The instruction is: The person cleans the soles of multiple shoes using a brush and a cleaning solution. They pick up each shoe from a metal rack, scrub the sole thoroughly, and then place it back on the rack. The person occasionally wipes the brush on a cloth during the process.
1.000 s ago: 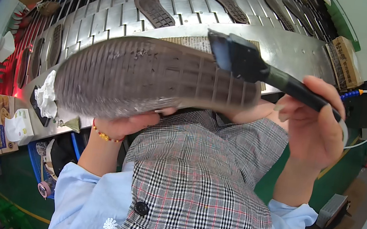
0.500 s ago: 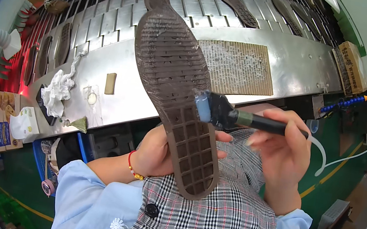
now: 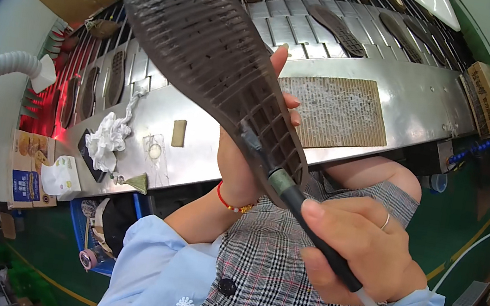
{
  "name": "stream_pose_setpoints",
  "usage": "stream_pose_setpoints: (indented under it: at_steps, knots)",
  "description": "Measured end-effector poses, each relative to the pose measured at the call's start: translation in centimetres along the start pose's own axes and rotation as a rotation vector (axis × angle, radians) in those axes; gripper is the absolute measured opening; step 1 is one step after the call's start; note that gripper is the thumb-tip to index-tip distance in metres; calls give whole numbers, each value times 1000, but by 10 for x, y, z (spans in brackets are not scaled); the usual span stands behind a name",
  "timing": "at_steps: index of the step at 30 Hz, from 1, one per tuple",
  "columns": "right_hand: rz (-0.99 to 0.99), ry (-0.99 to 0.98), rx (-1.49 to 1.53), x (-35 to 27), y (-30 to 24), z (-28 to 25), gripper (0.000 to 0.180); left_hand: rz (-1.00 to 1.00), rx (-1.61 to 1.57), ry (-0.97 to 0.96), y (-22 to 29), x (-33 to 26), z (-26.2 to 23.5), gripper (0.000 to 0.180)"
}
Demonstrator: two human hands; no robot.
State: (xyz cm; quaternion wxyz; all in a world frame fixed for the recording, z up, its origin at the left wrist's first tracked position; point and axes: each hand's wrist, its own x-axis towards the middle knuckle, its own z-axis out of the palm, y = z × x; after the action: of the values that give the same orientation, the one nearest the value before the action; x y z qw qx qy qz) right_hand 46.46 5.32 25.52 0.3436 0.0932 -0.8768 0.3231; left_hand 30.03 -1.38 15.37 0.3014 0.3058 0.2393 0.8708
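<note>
left grip (image 3: pixel 236 166) clasps 1 brown sole (image 3: pixel 201 43) | right grip (image 3: pixel 364 249) clasps 1 brush (image 3: pixel 294 200) | 1 mat (image 3: pixel 341 114)

"What are you holding?"
"My left hand (image 3: pixel 235 161) holds a dark brown shoe sole (image 3: pixel 204 44), tread showing, its wide end at eleven o'clock. At four o'clock, my right hand (image 3: pixel 364 249) grips a brush (image 3: pixel 296 205) by its black handle, the brush head over the tread; whether they touch, I can't tell."
"And on the metal tabletop (image 3: pixel 425 108)?"
"A tan mat (image 3: pixel 336 114) at two o'clock, a crumpled white wad (image 3: pixel 107 143) at nine."
</note>
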Motion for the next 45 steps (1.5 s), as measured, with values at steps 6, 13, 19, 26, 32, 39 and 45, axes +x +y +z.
stream_pose_setpoints:
  at_steps: [6,13,19,26,32,39,45]
  knots:
    - [-60,-2,126,1,0,1,34,121,-12,-16,9,6,-8,75]
    - [-40,22,78,2,4,4,34,146,-186,-68,19,13,-16,81]
    - [-7,-11,112,-1,3,8,33,177,-358,-76,29,12,-22,79]
    - [8,-44,131,-3,3,10,31,251,-503,-197,38,22,-31,73]
    - [-8,-14,149,-6,4,13,31,196,-522,-174,47,28,-39,67]
    - [-44,-50,128,-6,9,8,31,129,-600,123,47,24,-19,60]
    - [-20,-106,186,-8,10,6,31,-77,-717,72,44,21,-22,60]
